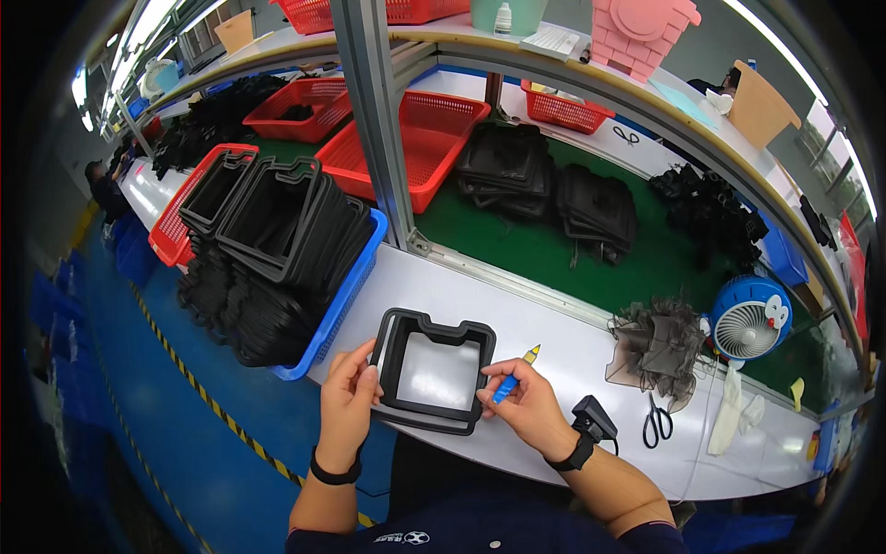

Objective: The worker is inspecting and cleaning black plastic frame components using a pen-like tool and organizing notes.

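Note:
A black rectangular rubber frame (432,329) lies over the front edge of the white bench. My left hand (349,397) grips its left side. My right hand (526,406) touches its right side and holds a small knife with a blue and yellow handle (515,375), pointing up and to the right. Both wrists wear black bands.
A blue basket (343,300) piled with black frames stands at the left, red baskets (434,138) behind it. On the green belt lie more black parts (595,208). A blue fan (749,319), scissors (657,423), a heap of dark trimmings (657,343) and a metal post (374,111) are nearby.

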### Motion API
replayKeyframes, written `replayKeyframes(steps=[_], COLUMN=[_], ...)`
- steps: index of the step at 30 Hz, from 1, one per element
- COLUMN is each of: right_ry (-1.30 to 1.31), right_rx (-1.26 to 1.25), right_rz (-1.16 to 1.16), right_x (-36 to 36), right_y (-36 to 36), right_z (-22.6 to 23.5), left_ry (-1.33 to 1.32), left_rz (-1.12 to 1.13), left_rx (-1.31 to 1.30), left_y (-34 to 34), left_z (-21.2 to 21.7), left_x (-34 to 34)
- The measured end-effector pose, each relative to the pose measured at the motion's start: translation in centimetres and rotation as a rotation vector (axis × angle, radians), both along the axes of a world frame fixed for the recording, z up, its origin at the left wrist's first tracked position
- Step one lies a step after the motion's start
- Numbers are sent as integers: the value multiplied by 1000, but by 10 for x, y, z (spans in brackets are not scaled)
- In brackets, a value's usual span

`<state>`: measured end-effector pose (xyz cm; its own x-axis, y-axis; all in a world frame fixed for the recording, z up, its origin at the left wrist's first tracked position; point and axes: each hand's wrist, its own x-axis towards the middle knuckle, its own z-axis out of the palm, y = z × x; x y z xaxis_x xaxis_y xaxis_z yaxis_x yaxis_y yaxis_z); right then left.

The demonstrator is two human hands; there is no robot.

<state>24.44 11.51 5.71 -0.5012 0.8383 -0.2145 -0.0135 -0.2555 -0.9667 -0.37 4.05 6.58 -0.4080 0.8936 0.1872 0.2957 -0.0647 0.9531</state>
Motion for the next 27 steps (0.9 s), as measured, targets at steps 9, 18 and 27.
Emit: replayKeyframes(steps=[9, 18, 27], right_ry=[-454, -694, -748], right_rx=[636, 840, 996], right_rz=[-20, 414, 518], right_x=[-21, -47, -53], right_y=[104, 124, 121], right_z=[3, 13, 18], left_ry=[-443, -479, -116], left_rz=[20, 35, 90], left_rx=[-240, -134, -134], left_y=[-12, -8, -6], left_z=[-30, -41, -51], left_x=[-6, 0, -5])
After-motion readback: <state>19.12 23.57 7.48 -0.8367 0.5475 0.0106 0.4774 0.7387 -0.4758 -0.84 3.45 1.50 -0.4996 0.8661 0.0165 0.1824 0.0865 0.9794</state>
